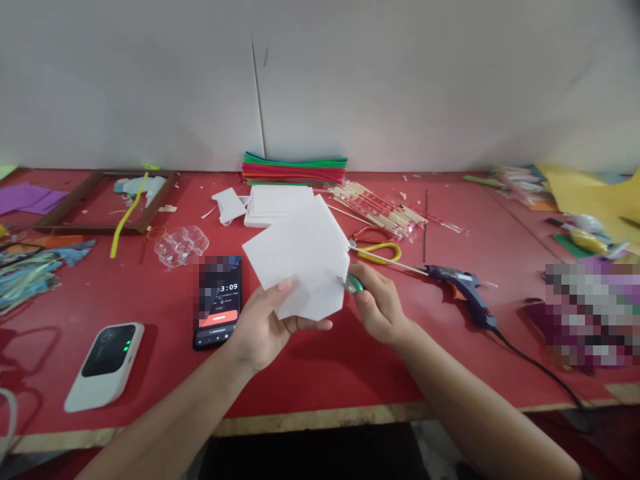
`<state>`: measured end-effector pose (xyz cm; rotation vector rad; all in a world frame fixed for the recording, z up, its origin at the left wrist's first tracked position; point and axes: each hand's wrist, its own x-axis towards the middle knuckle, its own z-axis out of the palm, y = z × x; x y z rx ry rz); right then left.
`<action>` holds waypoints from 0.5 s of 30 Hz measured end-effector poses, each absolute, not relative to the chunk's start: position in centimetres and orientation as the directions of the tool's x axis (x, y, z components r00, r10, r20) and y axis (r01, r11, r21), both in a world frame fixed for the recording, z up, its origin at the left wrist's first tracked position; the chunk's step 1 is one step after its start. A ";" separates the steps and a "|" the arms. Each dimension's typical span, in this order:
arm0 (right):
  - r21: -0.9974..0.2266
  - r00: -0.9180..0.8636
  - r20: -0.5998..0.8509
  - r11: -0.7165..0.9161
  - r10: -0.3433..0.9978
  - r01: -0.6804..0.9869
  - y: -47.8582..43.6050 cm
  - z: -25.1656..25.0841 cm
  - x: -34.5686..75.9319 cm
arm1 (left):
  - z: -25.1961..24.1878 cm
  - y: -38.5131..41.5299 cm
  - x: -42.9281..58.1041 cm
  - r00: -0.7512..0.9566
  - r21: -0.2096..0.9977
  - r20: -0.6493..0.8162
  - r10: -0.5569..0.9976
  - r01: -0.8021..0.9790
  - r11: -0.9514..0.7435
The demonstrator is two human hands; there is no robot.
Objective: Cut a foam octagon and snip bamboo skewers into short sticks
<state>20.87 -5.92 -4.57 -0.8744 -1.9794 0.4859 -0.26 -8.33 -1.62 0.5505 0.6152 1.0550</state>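
Two bare hands meet over the middle of a red surface (310, 380), seen from above the person's own forearms. The left hand (260, 327) pinches a white sheet (300, 257) at its lower edge, thumb on top and fingers curled beneath, and holds it lifted and tilted off the surface. The right hand (380, 303) is closed around a green-handled tool (355, 285). It is probably small scissors, though the fingers hide most of it. Its tip touches the sheet's right edge.

The sheet already has angled corners, so the work in hand looks like trimming it to shape. Judging from this, a further cut calls for the left hand to keep the sheet taut and turn it so the edge feeds squarely to the blade.

The sheet sits between the hands, nearer the left and above the surface. Just left of it lies a phone (218, 301) with its screen lit. Behind it is a stack of white sheets (277, 203). Yellow-handled scissors (377, 250) lie just beyond the right hand, and a blue glue gun (463, 288) rests to the right, near but apart.
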 end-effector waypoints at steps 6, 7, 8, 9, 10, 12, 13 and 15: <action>-0.819 -0.305 0.450 0.524 0.840 0.235 -5.9 -5.7 21.0 | -1.2 -8.8 -0.7 0.464 0.678 -0.031 0.885 -0.641 0.360; -0.828 -0.307 0.438 0.512 0.845 0.230 -6.0 -5.7 21.0 | -1.2 -8.9 -0.7 0.465 0.674 -0.031 0.885 -0.644 0.362; -0.827 -0.313 0.435 0.512 0.844 0.232 -6.0 -5.7 20.9 | -1.2 -8.9 -0.7 0.464 0.670 -0.037 0.885 -0.645 0.367; -0.818 -0.323 0.441 0.523 0.837 0.239 -6.0 -5.7 20.9 | -1.2 -8.9 -0.7 0.457 0.668 -0.051 0.888 -0.646 0.370; -0.803 -0.337 0.452 0.542 0.826 0.249 -6.0 -5.6 20.9 | -1.3 -8.8 -0.7 0.441 0.669 -0.072 0.895 -0.643 0.371; -0.756 -0.375 0.486 0.595 0.789 0.273 -6.0 -5.3 20.8 | -1.4 -8.7 -0.5 0.387 0.688 -0.143 0.911 -0.622 0.373; -0.726 -0.394 0.506 0.626 0.767 0.285 -6.0 -5.1 20.8 | -1.5 -8.7 -0.4 0.356 0.703 -0.186 0.916 -0.603 0.377; -0.663 -0.424 0.543 0.680 0.725 0.314 -5.9 -4.8 20.8 | -1.6 -8.5 -0.2 0.297 0.729 -0.262 0.918 -0.562 0.390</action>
